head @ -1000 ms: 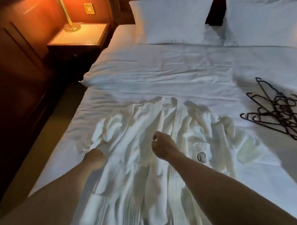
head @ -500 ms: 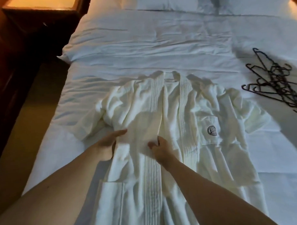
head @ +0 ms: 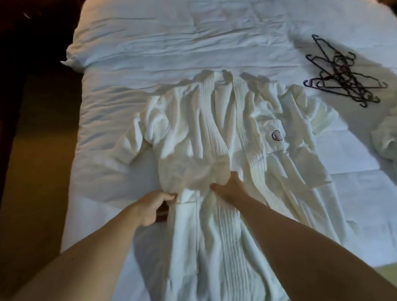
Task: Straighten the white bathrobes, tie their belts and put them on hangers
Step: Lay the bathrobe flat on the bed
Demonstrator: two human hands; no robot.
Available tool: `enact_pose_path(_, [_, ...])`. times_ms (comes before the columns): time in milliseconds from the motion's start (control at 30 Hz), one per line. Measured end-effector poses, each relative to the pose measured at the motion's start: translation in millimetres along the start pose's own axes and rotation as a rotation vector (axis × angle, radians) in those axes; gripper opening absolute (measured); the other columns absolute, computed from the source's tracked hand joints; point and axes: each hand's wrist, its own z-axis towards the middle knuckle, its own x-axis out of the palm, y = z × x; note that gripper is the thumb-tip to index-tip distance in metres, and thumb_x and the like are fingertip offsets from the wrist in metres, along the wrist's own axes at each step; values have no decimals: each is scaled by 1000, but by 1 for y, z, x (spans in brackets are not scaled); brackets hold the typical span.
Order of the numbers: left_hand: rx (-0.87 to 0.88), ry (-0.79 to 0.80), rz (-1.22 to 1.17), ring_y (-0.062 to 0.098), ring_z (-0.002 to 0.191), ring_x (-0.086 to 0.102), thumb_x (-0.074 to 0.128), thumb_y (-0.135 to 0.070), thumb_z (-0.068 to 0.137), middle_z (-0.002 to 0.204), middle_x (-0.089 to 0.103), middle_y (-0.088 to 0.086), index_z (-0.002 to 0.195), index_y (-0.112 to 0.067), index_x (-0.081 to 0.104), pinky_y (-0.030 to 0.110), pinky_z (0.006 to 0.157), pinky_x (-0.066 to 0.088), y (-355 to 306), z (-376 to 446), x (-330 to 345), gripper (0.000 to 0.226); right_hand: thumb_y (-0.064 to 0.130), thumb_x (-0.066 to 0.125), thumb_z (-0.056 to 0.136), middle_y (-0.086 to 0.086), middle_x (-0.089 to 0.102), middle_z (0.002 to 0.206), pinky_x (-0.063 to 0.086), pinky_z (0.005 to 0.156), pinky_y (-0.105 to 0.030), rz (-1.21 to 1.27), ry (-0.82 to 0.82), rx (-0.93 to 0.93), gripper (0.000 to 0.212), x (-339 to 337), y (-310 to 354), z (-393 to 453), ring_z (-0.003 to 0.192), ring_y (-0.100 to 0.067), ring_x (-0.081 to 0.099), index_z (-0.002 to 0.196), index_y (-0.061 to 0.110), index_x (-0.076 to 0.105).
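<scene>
The left hand (head: 153, 207) curls its fingers round the robe's (head: 215, 145) left front panel at the waist edge. The right hand (head: 229, 186) pinches the ribbed lapel band at the middle, thumb and fingers closed on cloth. The robe lies face up and spread along the bed (head: 115, 121), collar away, logo on the far right chest. It looks like soft, thick, limp towelling that will sag and crease, so it is best held at hems, bands or shoulders. Hangers (head: 343, 77) lie in a heap well apart at the far right.
</scene>
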Motion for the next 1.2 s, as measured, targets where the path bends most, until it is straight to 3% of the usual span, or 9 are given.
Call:
enact_pose_path(200, [335, -174, 124, 32, 91, 73, 75, -12, 88, 100, 76, 16, 97, -8, 72, 46, 85, 59, -1, -16, -30, 10, 14, 64, 90, -19, 66, 118, 46, 88, -36, -65, -178, -137, 37, -23, 0, -16, 112, -39, 62, 125, 5, 57])
enact_pose_path(300, [400, -232, 30, 31, 84, 73, 75, -20, 90, 97, 76, 15, 108, -6, 71, 47, 78, 60, 8, -24, -37, 24, 23, 66, 94, -18, 67, 118, 43, 81, -33, -13, -263, -122, 38, -33, -4, -22, 109, -37, 62, 127, 7, 57])
enact_pose_path(433, [72, 61, -408, 31, 96, 70, 55, -59, 95, 104, 74, 14, 115, -9, 74, 44, 90, 54, 42, -23, -25, 57, 35, 78, 87, -8, 69, 114, 50, 80, -33, 152, 52, -52, 48, -12, -14, -37, 100, -25, 66, 122, 8, 59])
enact_pose_path(500, [22, 79, -547, 33, 95, 65, 46, -56, 98, 103, 68, 15, 124, -1, 67, 45, 91, 50, 58, -13, -22, 65, 33, 83, 81, -5, 66, 116, 52, 87, -35, 50, 96, -86, 57, 0, -26, -43, 104, -24, 63, 127, 14, 54])
enact_pose_path(633, [73, 122, -16, 32, 98, 71, 59, -28, 99, 105, 75, 16, 113, -1, 69, 45, 97, 54, 62, -19, 9, 32, 26, 84, 80, -8, 61, 122, 50, 89, -37, 23, 69, -101, 68, 7, -40, -49, 112, -30, 60, 137, 10, 50])
enact_pose_path(833, [128, 324, 238, 35, 120, 63, 76, -36, 76, 123, 70, 16, 126, -9, 66, 50, 111, 44, 55, -23, 26, 58, 17, 70, 85, -10, 71, 101, 55, 82, -39, -58, 2, -130, 32, 1, -65, -54, 98, -32, 67, 116, 10, 66])
enact_pose_path(967, [406, 75, 285, 24, 98, 70, 76, -31, 68, 106, 73, 5, 121, -20, 65, 35, 85, 56, 60, -18, 31, 55, 11, 58, 90, -12, 69, 105, 47, 81, -33, 41, -166, -85, 29, 0, -73, -57, 102, -35, 64, 119, 10, 62])
enact_pose_path(1067, [758, -259, 481, 2, 84, 62, 67, -30, 69, 95, 69, -5, 102, -17, 65, 24, 72, 48, 53, -2, 39, 35, 4, 50, 90, -4, 57, 86, 40, 74, -34, 162, -325, -10, 13, -1, -81, -63, 91, -33, 60, 100, 13, 51])
enact_pose_path(1200, [720, -287, 245, 11, 86, 64, 79, -9, 79, 96, 68, 5, 108, -3, 56, 28, 79, 52, 48, 16, 56, 37, 12, 48, 95, -9, 61, 97, 40, 76, -35, 144, -269, -22, 11, 2, -89, -59, 99, -35, 62, 106, 12, 50])
